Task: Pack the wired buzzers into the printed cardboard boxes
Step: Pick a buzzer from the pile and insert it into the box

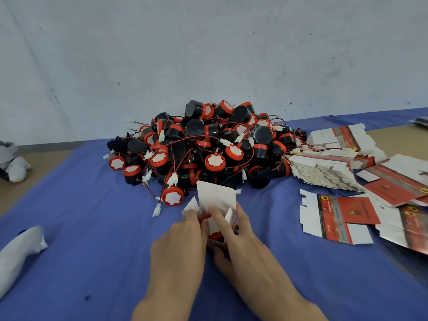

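Observation:
A big heap of black and red wired buzzers lies on the blue cloth at the middle back. In front of it stands an open printed cardboard box with its white lid flap up. A red-rimmed buzzer sits inside the box, mostly hidden. My left hand holds the box's left side and its small side flap. My right hand grips the right side, its forefinger pressing down into the box on the buzzer.
Flat, unfolded red and white printed boxes lie scattered at the right, with a stack behind them. A grey-white bundle lies at the near left and another at the far left. The blue cloth covers the table.

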Motion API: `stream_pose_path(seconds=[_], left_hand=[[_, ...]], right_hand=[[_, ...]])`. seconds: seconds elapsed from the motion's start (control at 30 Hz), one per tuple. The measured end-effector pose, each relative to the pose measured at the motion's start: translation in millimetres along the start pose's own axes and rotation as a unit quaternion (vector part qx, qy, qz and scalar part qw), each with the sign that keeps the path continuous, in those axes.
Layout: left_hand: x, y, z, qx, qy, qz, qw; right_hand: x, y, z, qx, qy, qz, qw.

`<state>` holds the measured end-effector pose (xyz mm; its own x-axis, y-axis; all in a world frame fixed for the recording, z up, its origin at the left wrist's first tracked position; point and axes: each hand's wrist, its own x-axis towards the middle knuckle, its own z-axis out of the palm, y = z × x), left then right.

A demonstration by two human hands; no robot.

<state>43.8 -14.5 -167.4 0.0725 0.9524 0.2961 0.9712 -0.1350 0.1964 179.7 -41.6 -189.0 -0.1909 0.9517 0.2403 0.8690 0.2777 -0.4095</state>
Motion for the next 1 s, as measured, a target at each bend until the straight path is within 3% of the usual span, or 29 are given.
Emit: stream_pose_path(seconds=[0.37,0.63,0.77,1.0], left_hand=[[-9,3,-3,0.047,0.009,0.024,0.999],[-11,3,3,0.048,0.037,0.039,0.997],[-10,1,7,0.041,0.046,0.073,0.995],[-23,-7,0,-0.092,0.008,0.069,0.993]], right_hand=[[5,-23,-14,-0.126,-0.020,0.106,0.986],[-2,-10,-1,-0.039,-0.046,0.082,0.995],[-4,-5,12,-0.031,0.002,0.059,0.998],[-3,1,7,-0.022,0.031,0.042,0.998]])
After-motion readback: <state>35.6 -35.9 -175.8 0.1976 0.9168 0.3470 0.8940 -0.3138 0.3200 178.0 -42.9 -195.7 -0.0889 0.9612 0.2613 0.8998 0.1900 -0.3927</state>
